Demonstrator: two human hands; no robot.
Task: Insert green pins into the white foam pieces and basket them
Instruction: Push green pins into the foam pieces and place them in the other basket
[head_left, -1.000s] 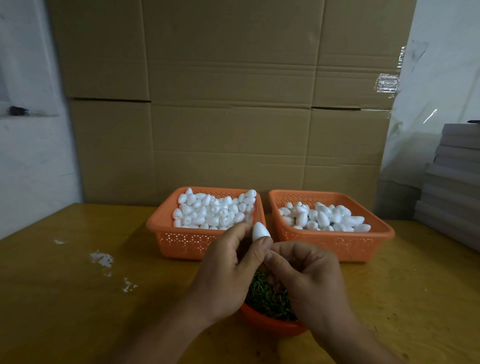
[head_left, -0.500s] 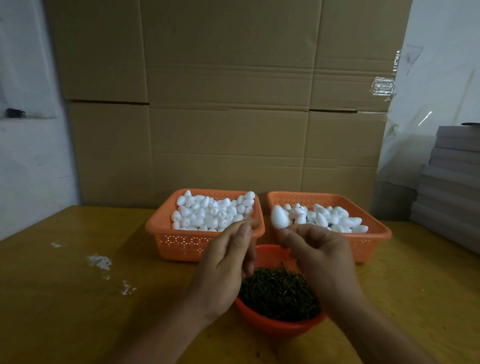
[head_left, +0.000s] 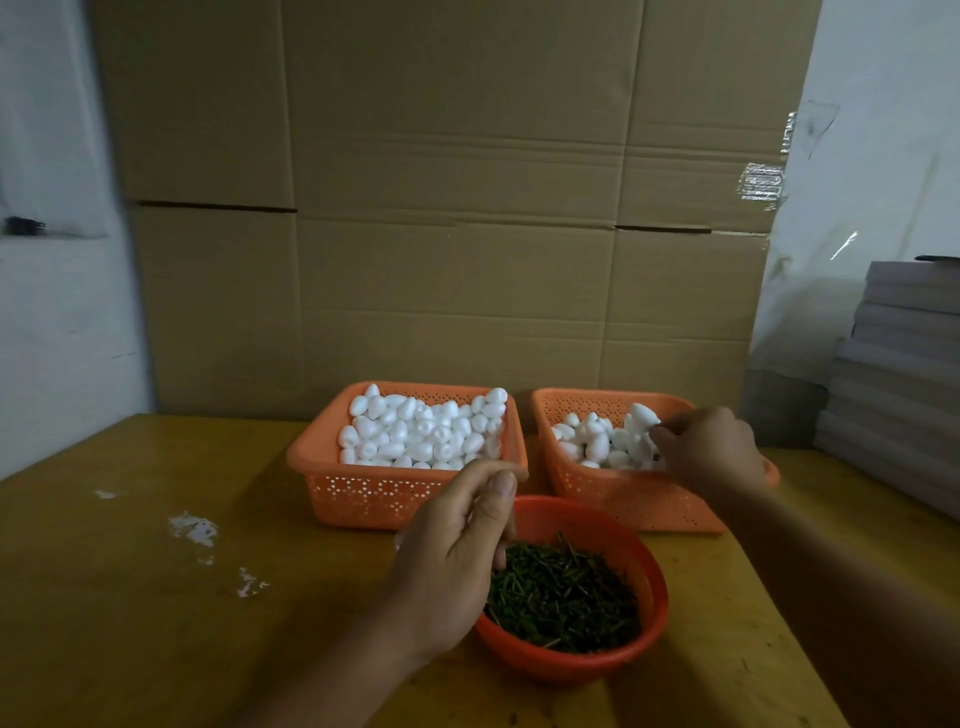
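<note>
Head view: right hand (head_left: 709, 452) pinches a white egg-shaped foam piece (head_left: 643, 415) over the right orange plastic basket (head_left: 623, 499); release it low. Left hand (head_left: 457, 551) is loosely curled, apparently holding nothing.

Small packing workshop or storeroom — flattened cardboard cartons (head_left: 457, 208) against wall, stacked grey boards (head_left: 904, 374) beside worn yellow desk (head_left: 130, 597).
</note>
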